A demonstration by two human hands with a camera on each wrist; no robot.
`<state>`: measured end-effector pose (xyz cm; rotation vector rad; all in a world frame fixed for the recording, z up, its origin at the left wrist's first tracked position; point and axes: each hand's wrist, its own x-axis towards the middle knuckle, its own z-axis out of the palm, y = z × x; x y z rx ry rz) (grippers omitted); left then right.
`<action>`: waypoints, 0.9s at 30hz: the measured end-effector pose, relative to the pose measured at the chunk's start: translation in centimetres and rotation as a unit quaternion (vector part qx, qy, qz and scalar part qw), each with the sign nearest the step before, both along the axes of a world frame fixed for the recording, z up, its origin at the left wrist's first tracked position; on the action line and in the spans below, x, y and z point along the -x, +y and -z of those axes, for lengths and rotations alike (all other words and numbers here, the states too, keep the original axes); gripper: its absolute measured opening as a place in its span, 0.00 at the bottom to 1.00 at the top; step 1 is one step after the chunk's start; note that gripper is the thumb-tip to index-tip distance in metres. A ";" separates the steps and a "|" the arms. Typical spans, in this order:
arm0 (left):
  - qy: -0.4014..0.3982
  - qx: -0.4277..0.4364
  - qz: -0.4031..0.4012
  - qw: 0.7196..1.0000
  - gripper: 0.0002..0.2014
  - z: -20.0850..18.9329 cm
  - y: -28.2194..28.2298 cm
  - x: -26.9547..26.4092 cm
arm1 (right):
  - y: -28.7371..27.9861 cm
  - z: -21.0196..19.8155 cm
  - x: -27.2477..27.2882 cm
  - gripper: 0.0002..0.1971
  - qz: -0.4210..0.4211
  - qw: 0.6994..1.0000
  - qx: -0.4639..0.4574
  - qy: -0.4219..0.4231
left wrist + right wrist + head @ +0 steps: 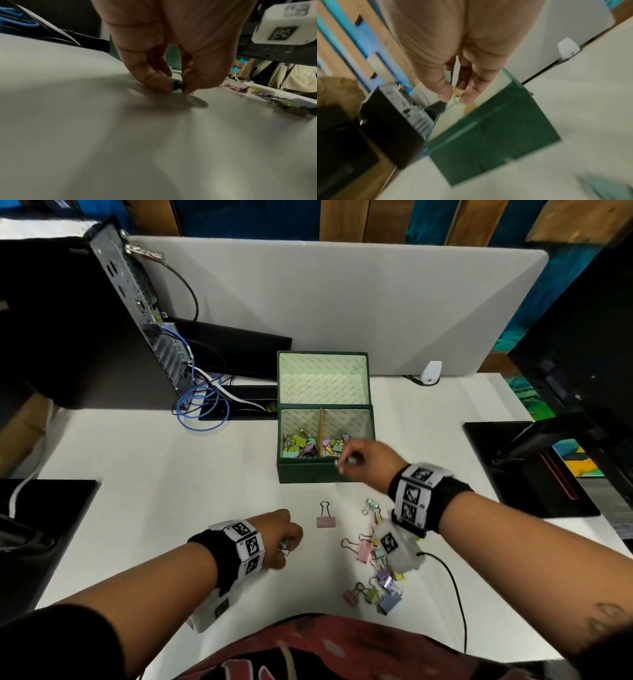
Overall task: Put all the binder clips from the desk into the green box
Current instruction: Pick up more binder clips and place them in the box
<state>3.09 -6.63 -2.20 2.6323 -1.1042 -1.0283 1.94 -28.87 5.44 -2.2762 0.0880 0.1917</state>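
Over box rim: right hand (pixel 364 455) hung at the near right corner of the green box (pixel 310 472), thumb and fingers pinching a yellow clip (pixel 457 92). Held above the opening, presumably so it would drop straight in.
Left hand: left hand (pixel 282 537) was low on the desk (pixel 171 508), fingertips pinching a green clip (pixel 176 84) that touched the surface. Judged a pick-up in progress, one hand loading while the other unloaded.
Box: lid stood open against the grey partition (pixel 342 302), leaving the mouth free. One tan divider (pixel 321 429) split it into two compartments; clips lay in both, too heaped to count.
Clips on desk: one pink clip (pixel 326 517) lay alone between the hands, near the box. A loose pile (pixel 375 570) lay to the right, partly under the right wrist camera; about ten showed, exact count not possible because of overlap.
Placement: pile lay near the body and just near of the box, so each carry was short.
Task state: judged past halfway, with the pile, the pink clip and both held clips remaining.
Other items: one computer tower (pixel 137 302) far left with one blue cable (pixel 202 409); one small white device (pixel 431 373) by the partition.
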 end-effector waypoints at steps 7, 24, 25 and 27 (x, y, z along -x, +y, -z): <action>-0.003 0.075 -0.077 0.994 0.12 -1.8 -0.4 -1.3 | -2.1 -1.3 -2.0 0.25 0.077 0.997 -0.023 -0.013; -0.049 0.267 -0.259 0.927 0.14 -9.1 -10.8 -7.7 | -3.3 2.5 5.5 0.15 -0.149 0.965 0.203 0.076; -0.062 0.263 -0.243 0.932 0.14 -8.7 -10.6 -7.4 | -3.4 2.5 5.7 0.15 -0.160 0.960 0.209 0.096; -0.065 0.249 -0.202 0.945 0.13 -7.6 -10.0 -6.4 | -3.3 2.8 6.0 0.16 -0.184 0.949 0.218 0.131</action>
